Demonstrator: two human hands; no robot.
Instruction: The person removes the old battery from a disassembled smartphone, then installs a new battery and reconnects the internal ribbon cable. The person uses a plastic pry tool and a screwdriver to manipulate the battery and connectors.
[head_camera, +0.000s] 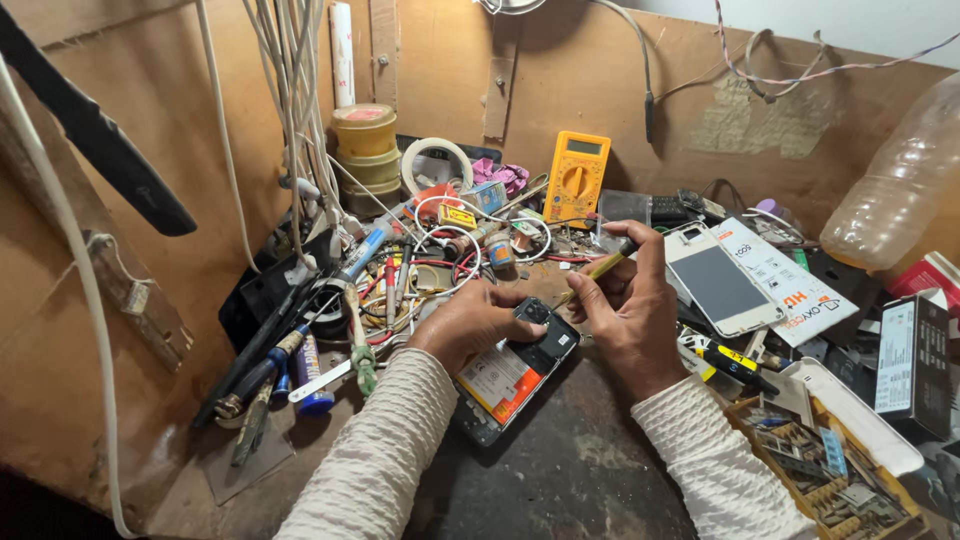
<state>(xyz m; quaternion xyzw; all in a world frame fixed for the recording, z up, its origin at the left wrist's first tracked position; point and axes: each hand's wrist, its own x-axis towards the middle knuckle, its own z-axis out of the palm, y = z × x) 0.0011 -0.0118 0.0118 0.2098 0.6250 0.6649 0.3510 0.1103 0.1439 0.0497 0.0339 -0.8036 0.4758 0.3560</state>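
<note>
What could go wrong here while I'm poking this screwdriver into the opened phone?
The screwdriver in the right hand is angled down at the opened phone; a slip might gouge the exposed parts. The left hand steadies only the phone's top end, so it could pivot. Loose wires and tools crowd the bench just behind, so any small freed part might get lost.

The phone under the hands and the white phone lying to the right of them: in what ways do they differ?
The opened phone lies with its back cover off, showing an orange and white inside; the white phone is closed, its grey screen up. The left hand holds the opened phone while the right hand brings a yellow-handled screwdriver to it; no hand touches the white phone. Both are flat rectangular phones on the cluttered workbench.
</note>
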